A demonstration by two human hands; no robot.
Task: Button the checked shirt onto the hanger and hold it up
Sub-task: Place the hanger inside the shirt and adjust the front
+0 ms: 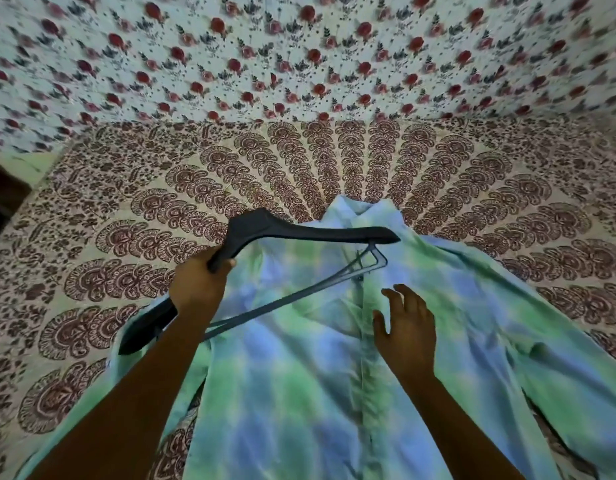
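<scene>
— Head view: checked shirt spread front-up across patterned bedspread, collar toward the far side, tails toward the wearer. Why flat like that?

— Probably to keep the placket reachable along its whole length. Looks closed down the middle for most of the way, though too blurred to count buttons or say which are done.

— And hanger?

— Black, held clear above the shirt's upper chest, not inside the collar. Left hand wrapped tight around one shoulder arm, near the bend at the neck. Tilted, one end down toward the shirt's left edge, the other over the collar side. Thin lower bar hanging beneath, over the fabric.

— Why gripped on the arm rather than at the hook?

— Likely for steering: easier to aim one end into the neck opening from there. Hook itself not clearly made out.

— Right hand?

— Open, fingers spread and slightly curled, hovering just over the placket below the collar. Holding nothing. Contact with cloth hard to confirm.

— Purpose?

— Judged as readying to part or lift the front so the hanger can slide under the shoulders.

— Progress?

— Early. Hanger not yet in the shirt, holding up not begun.

— Risk?

— Top closed too far, hanger ends snagging at the neck.
</scene>
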